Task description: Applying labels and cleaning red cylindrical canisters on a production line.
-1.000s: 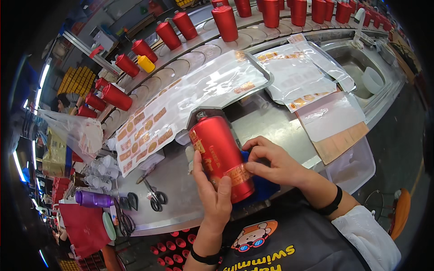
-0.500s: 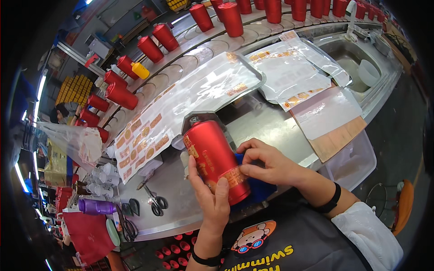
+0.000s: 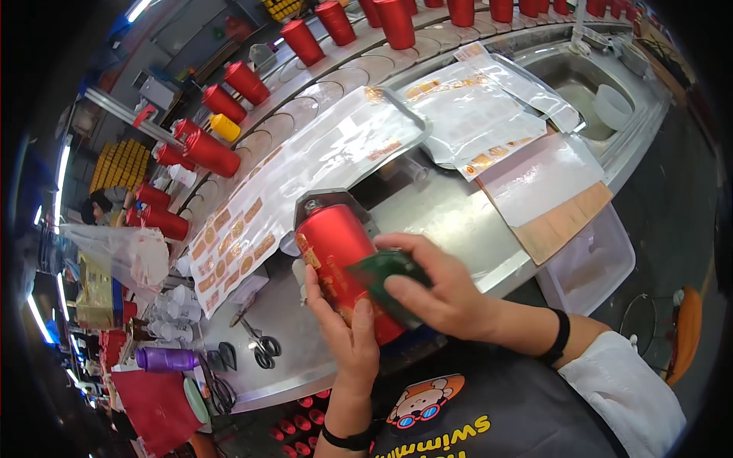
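A glossy red bottle (image 3: 330, 233) with gold decals leans in a dark grey angular cradle (image 3: 353, 198), its neck pointing away from me. My left hand (image 3: 347, 336) is wrapped round its left and lower side, thumb on the front. In my right hand (image 3: 447, 298) is a dark green flat scraper (image 3: 384, 276), which lies against the bottle's right side. Fingers and scraper hide the bottle's lower right part.
A long sheet of gold decals (image 3: 298, 156) covers the table's far side. Black scissors (image 3: 265, 349) and a purple bottle (image 3: 164, 359) lie left. Stacked decal sheets (image 3: 485, 114), a wooden board (image 3: 569, 221) and a sink (image 3: 584, 84) are right. Red bottles (image 3: 212, 153) stand on a curved conveyor behind.
My right hand, bare and pinching at the bottle's lower decal before, now holds the green scraper against the bottle. My left hand keeps its hold. Red bottles on the conveyor have shifted left.
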